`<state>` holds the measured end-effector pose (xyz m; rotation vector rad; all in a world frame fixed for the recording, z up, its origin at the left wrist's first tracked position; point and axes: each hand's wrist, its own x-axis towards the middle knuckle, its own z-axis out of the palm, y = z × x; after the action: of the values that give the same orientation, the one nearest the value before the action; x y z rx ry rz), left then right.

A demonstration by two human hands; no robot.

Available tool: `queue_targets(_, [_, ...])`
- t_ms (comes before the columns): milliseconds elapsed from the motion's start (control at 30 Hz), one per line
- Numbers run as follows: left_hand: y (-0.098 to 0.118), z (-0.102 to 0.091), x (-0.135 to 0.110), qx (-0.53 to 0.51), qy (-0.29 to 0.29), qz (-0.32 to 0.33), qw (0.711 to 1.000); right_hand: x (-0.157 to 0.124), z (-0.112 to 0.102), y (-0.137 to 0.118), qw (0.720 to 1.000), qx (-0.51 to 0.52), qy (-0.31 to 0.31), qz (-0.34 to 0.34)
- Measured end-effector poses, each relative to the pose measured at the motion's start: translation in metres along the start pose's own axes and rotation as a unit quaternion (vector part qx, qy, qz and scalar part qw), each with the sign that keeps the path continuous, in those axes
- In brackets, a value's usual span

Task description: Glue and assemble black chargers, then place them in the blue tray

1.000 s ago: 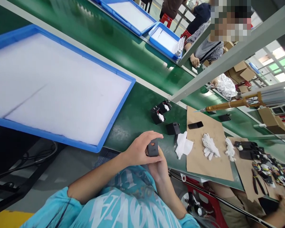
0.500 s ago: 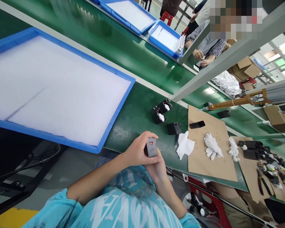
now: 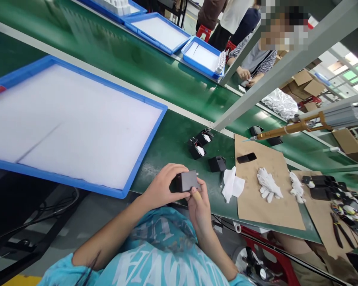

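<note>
Both my hands hold one small black charger block [image 3: 187,180] over the near edge of the green bench. My left hand [image 3: 162,186] wraps round its left side, fingers curled over the top. My right hand [image 3: 198,204] grips it from below, thumb pressed on its near face. The block lies on its side, its metal prongs pointing right. Three more black charger parts lie just beyond: two open ones with white and red inside [image 3: 197,149] [image 3: 205,137] and a closed one [image 3: 217,163].
A large blue tray [image 3: 143,153] lined with white foam fills the left. A white tissue [image 3: 232,184], a brown cardboard sheet [image 3: 274,214] with white gloves [image 3: 267,186] and a hanging electric screwdriver [image 3: 286,130] lie to the right. Other people work at the far bench.
The charger block has been turned from upright, port face towards me, onto its side. My hands have shifted slightly up the picture and closer to the bench.
</note>
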<state>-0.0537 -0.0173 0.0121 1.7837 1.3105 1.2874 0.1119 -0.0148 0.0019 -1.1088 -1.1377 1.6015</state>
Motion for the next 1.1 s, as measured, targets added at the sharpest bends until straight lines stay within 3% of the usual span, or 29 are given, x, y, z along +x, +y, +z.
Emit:
queue_targets(67, [0.0,-0.003,-0.001,0.04,0.003,0.009,0.999,-0.001,-0.004,0.0,0.99,-0.091,0.017,-0.102])
queue_targets(167, [0.0,-0.005,-0.003,0.066,0.017,0.017,0.998,-0.003,-0.009,-0.002,0.943,-0.233,0.007,-0.238])
queue_targets(367, [0.005,-0.006,-0.006,0.076,0.044,0.076,0.993,-0.004,-0.007,-0.009,0.867,-0.337,0.007,-0.368])
queue_targets(500, [0.006,-0.003,-0.007,0.063,0.076,0.13,0.987,-0.005,-0.006,-0.013,0.841,-0.348,0.006,-0.414])
queue_targets(733, [0.002,-0.001,-0.006,0.092,0.09,0.188,0.974,-0.009,-0.007,-0.013,0.842,-0.344,-0.004,-0.415])
queue_targets(833, [0.004,0.002,-0.008,0.053,0.077,0.128,0.987,-0.009,-0.008,-0.015,0.869,-0.323,-0.007,-0.376])
queue_targets(933, [0.007,0.009,-0.012,-0.124,0.056,-0.023,0.99,-0.007,-0.012,-0.02,0.906,-0.278,-0.032,-0.318])
queue_targets(1033, [0.006,0.018,-0.015,-0.34,0.045,-0.167,0.924,-0.003,-0.017,-0.024,0.925,-0.249,-0.073,-0.276])
queue_targets(1100, [0.005,0.022,-0.016,-0.425,0.048,-0.227,0.875,-0.002,-0.018,-0.025,0.929,-0.251,-0.089,-0.258])
